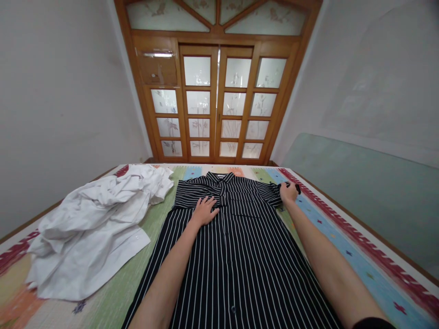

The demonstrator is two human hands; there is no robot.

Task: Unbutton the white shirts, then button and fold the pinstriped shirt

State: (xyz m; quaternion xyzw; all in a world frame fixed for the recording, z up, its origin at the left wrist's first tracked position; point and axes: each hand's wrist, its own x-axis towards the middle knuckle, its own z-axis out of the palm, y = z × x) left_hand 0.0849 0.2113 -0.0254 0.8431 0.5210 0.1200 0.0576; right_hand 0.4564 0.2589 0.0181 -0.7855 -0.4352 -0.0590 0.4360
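A black shirt with white stripes lies front side up, its collar at the far end and a row of buttons down the middle. The sleeve on the left is folded across the chest. My left hand rests on the shirt just below that folded sleeve, fingers spread. At the far right, my right hand is closed on the end of the other sleeve, with a bit of dark cloth showing past the fingers. The fingertips of this hand are partly hidden.
A crumpled white garment lies to the left of the shirt. Beneath both is a colourful patterned bed cover. A pale green panel stands along the right wall. Wooden doors with glass panes are beyond the far edge.
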